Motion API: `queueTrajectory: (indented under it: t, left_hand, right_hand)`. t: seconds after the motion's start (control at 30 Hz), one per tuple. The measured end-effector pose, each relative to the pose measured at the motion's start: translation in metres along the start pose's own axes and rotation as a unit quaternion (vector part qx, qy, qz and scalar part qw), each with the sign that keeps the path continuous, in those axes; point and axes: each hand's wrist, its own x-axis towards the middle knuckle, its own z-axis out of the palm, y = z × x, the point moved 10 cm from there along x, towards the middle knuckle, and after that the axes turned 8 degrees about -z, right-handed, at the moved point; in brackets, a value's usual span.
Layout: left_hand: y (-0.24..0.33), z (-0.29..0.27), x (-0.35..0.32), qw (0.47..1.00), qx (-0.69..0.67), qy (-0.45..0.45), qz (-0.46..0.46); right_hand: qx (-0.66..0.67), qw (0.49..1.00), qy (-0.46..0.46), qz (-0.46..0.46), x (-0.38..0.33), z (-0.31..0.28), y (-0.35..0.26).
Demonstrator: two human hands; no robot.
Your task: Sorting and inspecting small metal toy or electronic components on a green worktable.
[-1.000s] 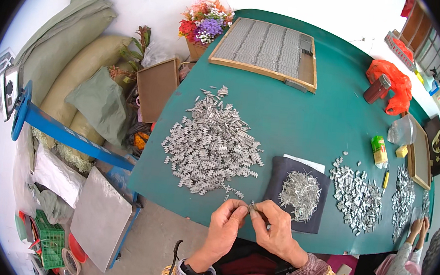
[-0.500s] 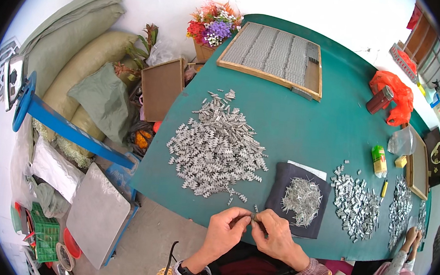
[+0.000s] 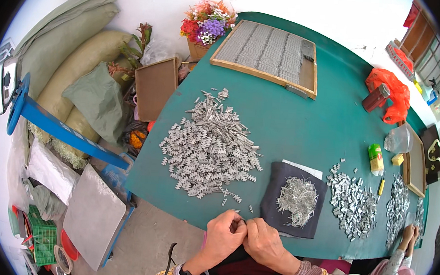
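Both hands meet at the table's near edge with their fingertips together. My left hand (image 3: pixel 224 236) is closed in a pinch, and my right hand (image 3: pixel 267 243) pinches right against it. Whatever small thing sits between the fingers is hidden. Beyond my left hand spreads a large heap of small grey zigzag metal pieces (image 3: pixel 208 152), with a few strays near my fingertips. To the right of my hands, a dark cloth (image 3: pixel 273 193) carries a tangled pile of thin silvery pins (image 3: pixel 297 200).
The green table (image 3: pixel 263 115) holds a wooden-framed tray (image 3: pixel 263 48) of rowed grey pieces at the back. Rightward lie more metal pieces (image 3: pixel 351 205), a green-and-white packet (image 3: pixel 376 159), a red-brown flask (image 3: pixel 375 98) and another person's hands (image 3: pixel 409 236). A blue-framed platform scale (image 3: pixel 95 215) stands left.
My hands have shifted slightly left and down, and the fingers have closed tighter around each other, covering the small grey piece that showed between them. The whole view has drifted slightly too.
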Motion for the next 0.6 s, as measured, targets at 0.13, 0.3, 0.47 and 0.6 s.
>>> queueTrajectory:
  t: [0.13, 0.3, 0.47, 0.6]
  left_hand:
    - [0.007, -0.003, 0.002, 0.999, 0.040, 0.011, 0.023]
    - [-0.011, 0.000, -0.002, 0.997, -0.057, -0.034, -0.047]
    - [-0.012, 0.012, -0.001, 0.984, -0.144, -0.083, -0.066]
    - [-0.024, 0.010, 0.000, 0.966, -0.215, -0.082, -0.119]
  right_hand:
    - [-0.044, 0.997, -0.034, -0.047, 0.004, 0.001, -0.005]
    - [0.062, 0.998, 0.025, 0.018, 0.002, -0.004, 0.018]
    - [0.143, 0.982, 0.067, 0.101, -0.003, -0.011, 0.040]
    - [0.152, 0.977, 0.099, 0.115, 0.001, -0.019, 0.041]
